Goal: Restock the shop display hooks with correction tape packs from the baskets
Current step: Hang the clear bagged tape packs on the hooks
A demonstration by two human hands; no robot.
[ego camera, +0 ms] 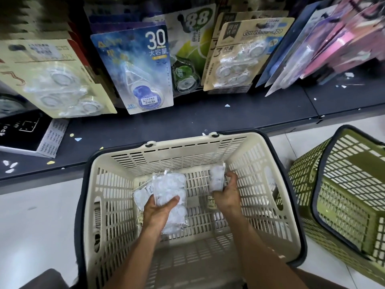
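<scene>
I am reaching both hands into a cream basket point(116, 163) standing on the floor below hanging display packs point(133, 67). My left hand point(158, 211) is gripping a bundle of clear correction tape packs point(168, 184), and my right hand point(228, 195) is pinching a smaller pack point(216, 178), both inside the basket.

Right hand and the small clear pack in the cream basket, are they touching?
Touching. The head view shows the right hand with its fingers curled round the small clear pack, held upright above the floor of the cream basket.
</scene>
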